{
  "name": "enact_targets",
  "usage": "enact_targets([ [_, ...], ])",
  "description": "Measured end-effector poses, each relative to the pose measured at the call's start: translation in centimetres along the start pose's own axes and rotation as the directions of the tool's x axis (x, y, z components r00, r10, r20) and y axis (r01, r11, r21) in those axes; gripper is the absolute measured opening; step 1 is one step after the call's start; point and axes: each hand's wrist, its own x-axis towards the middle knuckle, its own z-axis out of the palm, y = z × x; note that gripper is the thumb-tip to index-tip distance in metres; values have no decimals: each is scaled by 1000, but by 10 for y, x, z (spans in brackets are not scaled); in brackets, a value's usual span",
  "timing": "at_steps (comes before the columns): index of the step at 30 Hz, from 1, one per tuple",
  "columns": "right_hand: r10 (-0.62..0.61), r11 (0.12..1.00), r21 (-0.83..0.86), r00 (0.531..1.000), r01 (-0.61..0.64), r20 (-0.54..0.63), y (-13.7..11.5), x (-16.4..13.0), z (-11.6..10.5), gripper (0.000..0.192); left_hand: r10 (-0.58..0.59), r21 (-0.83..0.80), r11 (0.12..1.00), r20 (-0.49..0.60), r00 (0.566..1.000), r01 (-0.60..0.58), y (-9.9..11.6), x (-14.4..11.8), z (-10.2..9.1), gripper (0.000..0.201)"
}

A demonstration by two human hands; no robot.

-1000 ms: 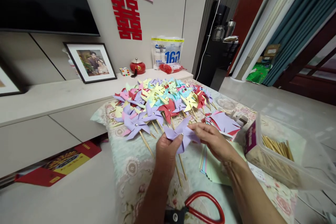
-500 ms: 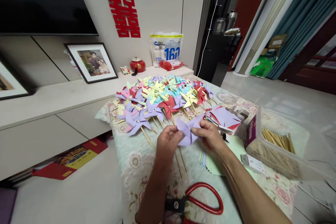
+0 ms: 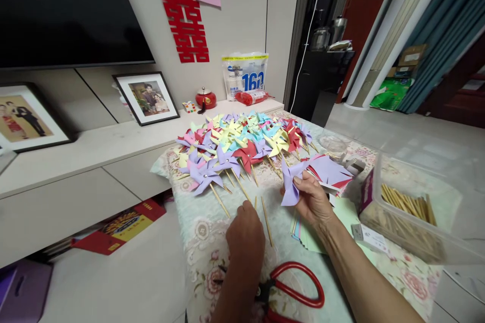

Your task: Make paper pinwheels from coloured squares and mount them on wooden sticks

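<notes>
Lilac pinwheel (image 3: 292, 181), two loose sticks (image 3: 266, 221)

Red-handled scissors (image 3: 293, 290) near table edge; clear stick box (image 3: 407, 217) right; framed photo (image 3: 147, 98) on shelf.

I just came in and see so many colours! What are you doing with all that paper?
A person is working with paper pinwheels. The right hand holds a folded purple pinwheel with no stick on it. The left hand reaches down to loose wooden sticks lying on the flowered cloth. Behind them lies a big pile of finished pinwheels on sticks. A clear box of more sticks sits to the right, and red scissors lie near the person.
</notes>
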Motion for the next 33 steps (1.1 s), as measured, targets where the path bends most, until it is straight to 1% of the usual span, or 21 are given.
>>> enact_targets([
  [2,0,1000,-16,1000,0,21,0,0,1,25,-22,-25,999,0,1000,22,-4,-1,-1,25],
  [4,3,1000,-20,999,-2,34,0,0,0,26,-35,-99,995,-25,999,32,-10,-2,-3,25],
  [6,9,1000,-8,999,-8,52,-1,0,-1,27,-27,-248,969,-65,998,10,-16,-1,-6,25],
  [7,14,1000,2,998,-14,66,-1,0,-1,28,-22,-357,934,-80,997,-8,-18,1,-8,25],
  [8,18,1000,18,996,-19,83,-3,-1,-1,28,-19,-486,873,-84,996,-24,-19,3,-10,23],
  [9,17,999,38,995,-21,103,-5,-1,-1,28,-13,-624,781,-71,997,-34,-18,7,-13,21],
  [10,10,998,60,992,-17,125,-7,-2,0,28,-6,-753,657,-45,999,-31,-16,12,-16,18],
  [11,-2,997,79,989,-9,146,-9,-3,0,28,8,-860,510,-14,1000,-16,-12,17,-20,15],
  [13,-29,995,96,984,12,175,-13,-4,0,28,50,-976,217,41,998,29,-1,25,-27,13],
  [14,-41,996,90,982,25,182,-14,-5,-1,28,71,-994,101,49,996,42,5,29,-30,15],
  [15,-53,997,74,981,39,186,-15,-5,-2,28,86,-999,11,42,995,41,10,31,-32,18],
  [16,-66,997,47,980,58,187,-16,-5,-4,27,95,-998,-51,23,995,28,15,32,-32,22],
  [17,-84,996,10,978,84,192,-17,-5,-6,25,100,-996,-89,1,995,10,19,32,-31,25],
  [18,-106,992,-40,973,116,204,-17,-6,-8,24,93,-994,-109,-16,996,-6,22,31,-29,28],
  [20,-144,965,-175,955,193,260,-19,-7,-11,18,66,-993,-117,-27,997,-19,24,27,-22,37],
  [22,-166,907,-313,923,281,346,-22,-9,-11,10,29,-994,-103,-41,999,-38,24,23,-14,46],
  [24,-176,832,-418,887,366,427,-26,-13,-7,4,2,-994,-90,-65,998,-65,23,22,-8,49],
  [26,-189,746,-494,853,447,487,-31,-16,-2,6,-10,-992,-99,-76,997,-76,21,22,-3,48],
  [28,-202,656,-550,822,517,533,-35,-19,4,13,-16,-989,-128,-73,997,-75,20,24,0,45],
  [30,-216,571,-583,792,577,572,-37,-21,8,18,-13,-986,-151,-75,997,-76,19,25,1,40],
  [33,-253,458,-602,745,654,617,-37,-23,11,18,0,-981,-171,-90,996,-89,19,25,-2,34],
])
